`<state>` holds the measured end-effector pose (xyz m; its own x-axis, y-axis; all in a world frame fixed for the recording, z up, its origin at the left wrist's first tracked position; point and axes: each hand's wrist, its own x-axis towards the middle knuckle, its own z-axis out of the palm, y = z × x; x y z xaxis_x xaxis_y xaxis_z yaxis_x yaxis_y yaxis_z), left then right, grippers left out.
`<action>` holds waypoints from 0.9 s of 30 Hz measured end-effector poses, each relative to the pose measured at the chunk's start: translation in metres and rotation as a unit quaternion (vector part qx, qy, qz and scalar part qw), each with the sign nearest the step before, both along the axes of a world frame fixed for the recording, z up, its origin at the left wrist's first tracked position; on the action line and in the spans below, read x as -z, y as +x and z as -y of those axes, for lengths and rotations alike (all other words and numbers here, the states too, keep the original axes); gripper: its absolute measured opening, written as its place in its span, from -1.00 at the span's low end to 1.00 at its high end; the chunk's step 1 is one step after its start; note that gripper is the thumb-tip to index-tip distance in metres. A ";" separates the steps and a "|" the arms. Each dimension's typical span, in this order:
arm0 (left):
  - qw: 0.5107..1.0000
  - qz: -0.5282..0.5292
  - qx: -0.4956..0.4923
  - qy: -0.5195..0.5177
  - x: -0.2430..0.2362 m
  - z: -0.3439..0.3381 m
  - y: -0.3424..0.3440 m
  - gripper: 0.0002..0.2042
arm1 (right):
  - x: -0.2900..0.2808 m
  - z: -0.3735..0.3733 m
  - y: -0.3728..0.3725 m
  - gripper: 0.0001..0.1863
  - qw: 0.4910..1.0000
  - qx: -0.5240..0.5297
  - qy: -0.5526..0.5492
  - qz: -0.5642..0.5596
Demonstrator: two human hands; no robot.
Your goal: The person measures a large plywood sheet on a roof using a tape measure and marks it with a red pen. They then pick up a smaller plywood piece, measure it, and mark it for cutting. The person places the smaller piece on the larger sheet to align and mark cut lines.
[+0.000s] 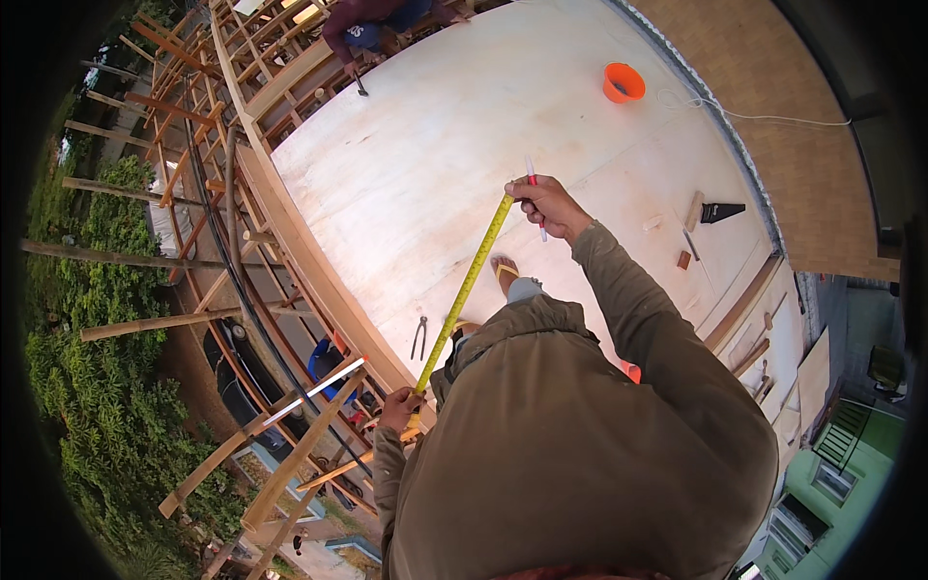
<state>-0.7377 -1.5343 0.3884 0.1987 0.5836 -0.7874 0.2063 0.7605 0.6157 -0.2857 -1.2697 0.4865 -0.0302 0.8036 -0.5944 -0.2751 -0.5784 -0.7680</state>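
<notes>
**Tape measure (472,280) stretched between left hand (397,410) and right hand (551,205)**

So both hands are busy. The left one's closed around the tape's lower end, down by the person's left side; it's too small to tell how each finger sits. The right one's out in front, thumb and fingers pinched on the upper end, with a red and white pen (531,177) tucked in the same grip. The tape runs pretty straight on a slant between them, above the pale floor (425,184).

Below, there's a sandaled foot (505,274) on the floor, and dark pincers (419,337) lying left of the tape. Off right are a small reddish block (683,260) and a black tool (722,212). Further out you've got an orange bucket (623,83), then a co-worker (372,24) at the far edge, holding a hammer (362,91).
</notes>
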 end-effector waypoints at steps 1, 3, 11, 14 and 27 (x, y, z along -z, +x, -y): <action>0.999 0.016 -0.007 -0.031 0.004 0.015 -0.016 -0.86 | -0.001 -0.004 0.028 -0.79 0.999 0.047 0.014 0.018; 0.994 0.047 -0.021 -0.096 0.010 0.045 -0.053 -0.87 | -0.003 -0.013 0.086 -0.78 0.992 0.111 0.047 0.042; 0.984 0.006 0.028 -0.176 0.001 0.091 -0.177 -0.78 | -0.050 -0.044 0.330 -0.75 0.909 0.385 0.096 0.125; 0.979 -0.015 0.040 -0.198 -0.012 0.068 -0.172 -0.81 | -0.057 -0.045 0.365 -0.74 0.904 0.386 0.107 0.149; 0.986 -0.065 0.118 -0.099 -0.041 0.007 -0.060 -0.80 | 0.069 -0.051 0.160 -0.73 0.991 0.100 -0.031 0.083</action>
